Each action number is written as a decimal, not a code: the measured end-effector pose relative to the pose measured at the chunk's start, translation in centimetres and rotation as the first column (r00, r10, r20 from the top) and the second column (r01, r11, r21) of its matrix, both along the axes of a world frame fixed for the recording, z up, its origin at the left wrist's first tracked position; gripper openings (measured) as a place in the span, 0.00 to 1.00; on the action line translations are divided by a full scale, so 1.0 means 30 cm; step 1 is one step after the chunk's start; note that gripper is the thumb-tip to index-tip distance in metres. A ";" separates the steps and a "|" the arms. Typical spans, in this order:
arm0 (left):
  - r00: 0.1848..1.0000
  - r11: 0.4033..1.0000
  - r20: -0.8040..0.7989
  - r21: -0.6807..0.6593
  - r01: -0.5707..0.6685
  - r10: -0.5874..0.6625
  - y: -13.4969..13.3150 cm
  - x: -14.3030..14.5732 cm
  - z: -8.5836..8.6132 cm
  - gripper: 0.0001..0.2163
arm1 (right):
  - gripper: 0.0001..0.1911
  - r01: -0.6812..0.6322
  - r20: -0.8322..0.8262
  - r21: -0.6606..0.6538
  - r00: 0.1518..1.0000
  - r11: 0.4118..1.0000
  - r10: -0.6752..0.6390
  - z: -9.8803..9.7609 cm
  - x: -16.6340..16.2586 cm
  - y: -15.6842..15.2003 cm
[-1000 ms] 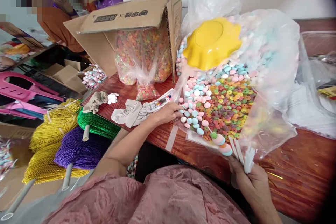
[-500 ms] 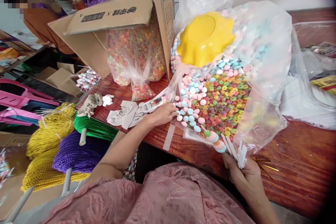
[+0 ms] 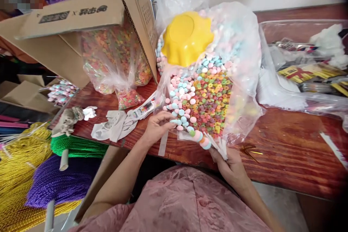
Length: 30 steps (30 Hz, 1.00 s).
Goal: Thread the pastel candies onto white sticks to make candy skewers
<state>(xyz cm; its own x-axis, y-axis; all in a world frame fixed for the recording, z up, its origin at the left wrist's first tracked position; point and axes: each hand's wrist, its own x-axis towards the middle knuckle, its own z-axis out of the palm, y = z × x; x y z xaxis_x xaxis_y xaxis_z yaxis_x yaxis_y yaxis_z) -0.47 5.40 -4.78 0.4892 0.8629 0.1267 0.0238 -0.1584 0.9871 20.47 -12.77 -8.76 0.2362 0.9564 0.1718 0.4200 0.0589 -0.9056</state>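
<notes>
My left hand [image 3: 156,128] is at the near left edge of the candy pile, thumb and forefinger pinched at a blue marshmallow [image 3: 174,121]. Closed in my right hand [image 3: 230,163] is a bundle of white sticks [image 3: 221,148], together with a candy skewer [image 3: 205,143] that points left. Pink and blue marshmallows and gummy rings are threaded on it. Loose gummy rings [image 3: 209,105] lie beyond the skewer on a clear plastic bag [image 3: 244,116], with pink, blue and white marshmallows [image 3: 176,90] beside and behind them. An upside-down yellow bowl [image 3: 187,38] rests on the marshmallows.
Bags of gummy candy [image 3: 114,58] fill an open cardboard box [image 3: 138,18] at the back left. Grey cloth gloves [image 3: 114,125] lie before it. A clear plastic tub [image 3: 299,96] with packets stands right. Yellow, purple and green cord bundles [image 3: 65,177] hang below left.
The view has swung to the right, showing more of the tub. My left hand has drawn slightly back from the pile with a blue marshmallow at its fingertips. The right hand keeps its grip.
</notes>
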 end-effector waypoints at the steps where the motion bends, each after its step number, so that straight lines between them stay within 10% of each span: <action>1: 0.995 0.989 0.102 -0.148 -0.001 0.017 -0.011 0.018 0.024 0.08 | 0.16 0.032 -0.032 0.001 0.999 0.999 -0.032 0.006 -0.003 0.000; 7: 0.919 0.848 0.384 -0.513 0.132 0.089 -0.053 0.146 0.073 0.14 | 0.17 0.121 -0.118 0.017 0.986 0.993 -0.118 0.050 -0.013 0.010; 30: 0.926 0.913 0.324 -0.404 -0.050 0.194 -0.095 0.233 -0.041 0.17 | 0.08 0.066 0.171 0.121 0.982 0.990 -0.086 0.041 0.023 -0.005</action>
